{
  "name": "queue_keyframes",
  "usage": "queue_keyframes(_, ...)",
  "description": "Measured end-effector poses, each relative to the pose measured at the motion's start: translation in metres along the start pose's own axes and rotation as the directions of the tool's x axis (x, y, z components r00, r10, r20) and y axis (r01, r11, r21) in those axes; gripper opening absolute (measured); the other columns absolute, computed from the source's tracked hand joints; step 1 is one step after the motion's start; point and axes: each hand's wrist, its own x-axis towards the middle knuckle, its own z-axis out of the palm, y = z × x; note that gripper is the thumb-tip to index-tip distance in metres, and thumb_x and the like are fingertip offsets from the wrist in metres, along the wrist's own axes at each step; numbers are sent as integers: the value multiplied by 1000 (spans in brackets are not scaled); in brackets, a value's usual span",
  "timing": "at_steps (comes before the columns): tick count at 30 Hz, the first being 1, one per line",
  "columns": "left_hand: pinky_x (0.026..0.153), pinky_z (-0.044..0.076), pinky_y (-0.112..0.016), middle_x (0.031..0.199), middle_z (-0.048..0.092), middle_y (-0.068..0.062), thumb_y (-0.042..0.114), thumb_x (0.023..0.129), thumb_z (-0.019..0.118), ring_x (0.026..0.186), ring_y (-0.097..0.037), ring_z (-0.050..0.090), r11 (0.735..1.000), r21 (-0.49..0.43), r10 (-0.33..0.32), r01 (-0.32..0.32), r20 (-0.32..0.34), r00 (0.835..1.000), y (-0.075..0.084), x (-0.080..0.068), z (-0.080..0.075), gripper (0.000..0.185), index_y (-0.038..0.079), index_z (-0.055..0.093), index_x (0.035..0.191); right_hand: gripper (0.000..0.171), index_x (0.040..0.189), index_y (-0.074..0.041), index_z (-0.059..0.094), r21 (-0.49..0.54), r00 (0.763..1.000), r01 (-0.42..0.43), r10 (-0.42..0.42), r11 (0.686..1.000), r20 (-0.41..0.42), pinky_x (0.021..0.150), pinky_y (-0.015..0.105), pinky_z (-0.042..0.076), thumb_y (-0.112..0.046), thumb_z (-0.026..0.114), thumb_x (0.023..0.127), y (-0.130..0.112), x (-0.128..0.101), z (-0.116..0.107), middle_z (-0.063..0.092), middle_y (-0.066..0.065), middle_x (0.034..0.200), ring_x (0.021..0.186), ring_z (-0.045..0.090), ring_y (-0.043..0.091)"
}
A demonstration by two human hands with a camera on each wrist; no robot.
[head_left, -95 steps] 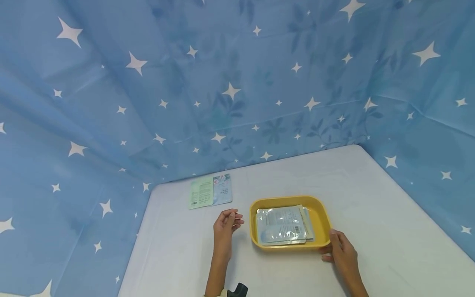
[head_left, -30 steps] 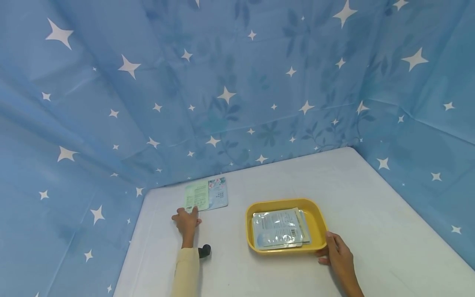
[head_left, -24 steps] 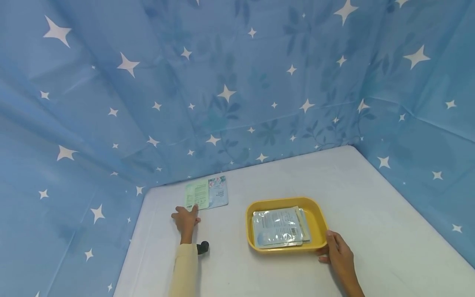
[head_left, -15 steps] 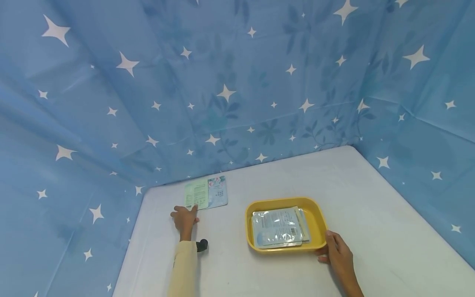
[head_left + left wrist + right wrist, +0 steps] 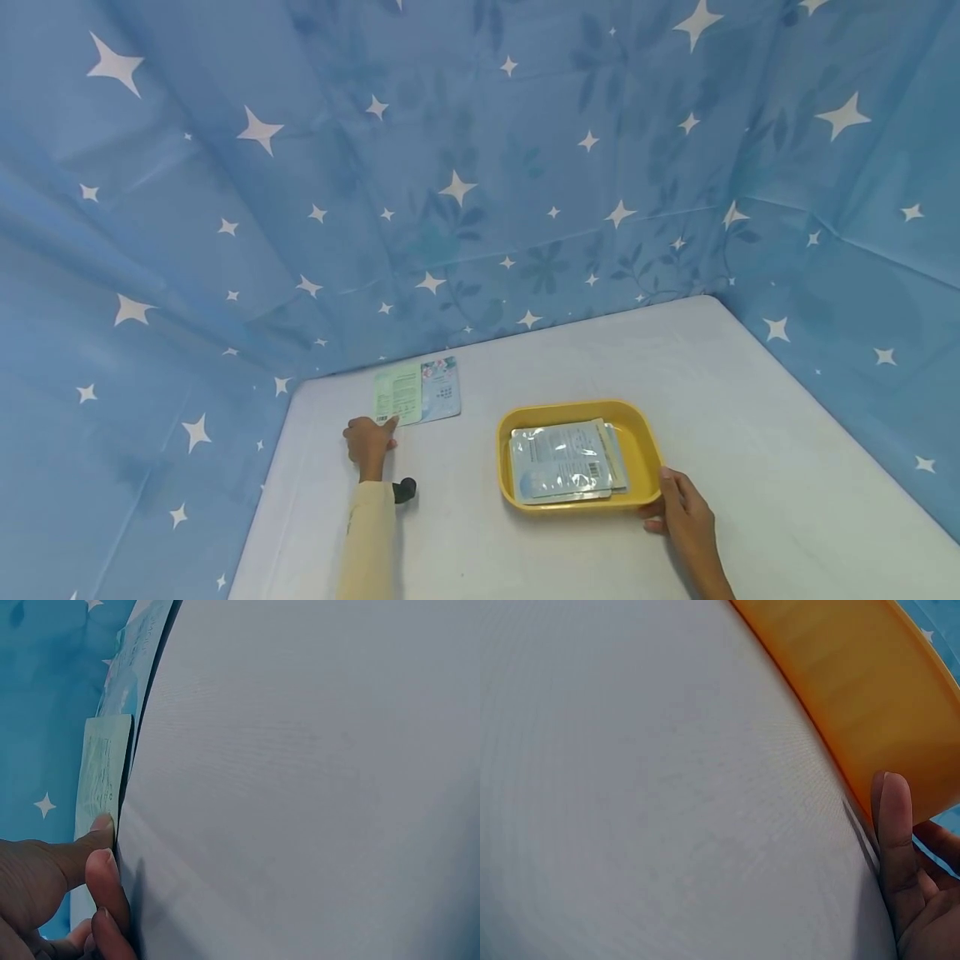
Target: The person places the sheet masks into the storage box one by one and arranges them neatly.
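Note:
At the table's back left, my left hand is at the near left corner of a pale green face mask sachet. The thumb lies on its printed face, with the other fingers curled at its edge; some fingertips are hidden. A light blue face mask sachet lies partly under the green one. My right hand holds the near right corner of a yellow tray, with its fingers against the outer wall. Several silvery face mask sachets lie stacked inside the tray.
A white-covered table carries everything. Blue star-printed curtain hangs close behind the table's back edge and along both sides. A black wrist device sits at my left sleeve.
My left hand has reached from beside the tray to the green sachet, and its fingers have since curled in more. The right hand stays on the tray; the sachets have not visibly moved.

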Motion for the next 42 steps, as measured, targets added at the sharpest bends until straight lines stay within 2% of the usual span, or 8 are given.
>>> queue_keyframes(7,77,51,-52,114,48,-33,33,87,72,91,-42,59,998,-49,-44,41,-54,998,-2,4,-1,73,-18,37,126,68,139,0,40,17,1000,-2,2,1000,5,62,26,59,-56,32,101,-2,-1,1,69,6,83,66,68,10)
queue_keyframes(13,73,50,-51,95,65,-24,16,90,66,90,-40,65,985,-163,-81,57,-141,987,-7,4,2,34,-9,57,111,69,139,1,40,30,1000,-14,14,999,18,62,26,59,-57,32,101,-3,-2,1,68,4,79,66,67,9)
queue_keyframes(20,55,46,-27,71,72,-16,7,90,63,53,-18,68,948,-317,-55,7,-143,988,-13,6,-1,24,-9,59,108,68,138,0,40,31,1000,-6,6,999,18,62,26,59,-56,32,101,-5,-2,1,68,4,80,67,67,9)
queue_keyframes(23,48,47,-18,69,70,-16,3,90,63,45,-8,62,868,-495,-82,36,-72,994,-17,10,-4,35,-15,55,119,68,139,0,40,35,1000,1,-1,999,17,61,26,59,-56,32,101,-4,-1,1,69,5,80,67,68,9)
queue_keyframes(28,46,48,-14,63,62,-1,3,89,63,48,-2,57,665,-728,-183,163,53,982,-22,14,-6,48,-14,48,132,67,138,-2,41,32,1000,2,-2,999,3,62,26,59,-57,32,101,-3,-1,0,69,4,81,67,68,9)
queue_keyframes(32,43,43,-15,58,55,4,6,88,66,47,-3,51,527,-823,-259,213,83,962,-24,13,-6,36,-7,55,120,69,139,-2,41,37,1000,2,-2,999,5,63,26,59,-58,32,100,-3,-1,-1,68,4,81,68,68,9)
queue_keyframes(37,47,40,-16,65,51,6,12,91,66,53,-4,47,478,-864,-255,156,33,966,-23,2,-4,17,7,53,80,72,139,-1,40,28,1000,-13,12,1000,18,63,25,59,-60,32,99,-2,-2,-2,68,4,82,68,67,9)
queue_keyframes(42,88,52,-29,114,63,-7,20,101,53,97,-14,63,425,-901,-179,90,13,984,-13,-8,-5,28,0,58,121,72,139,-1,40,22,1000,-14,13,1000,20,63,25,59,-61,32,99,-3,-3,-2,68,4,82,69,67,9)
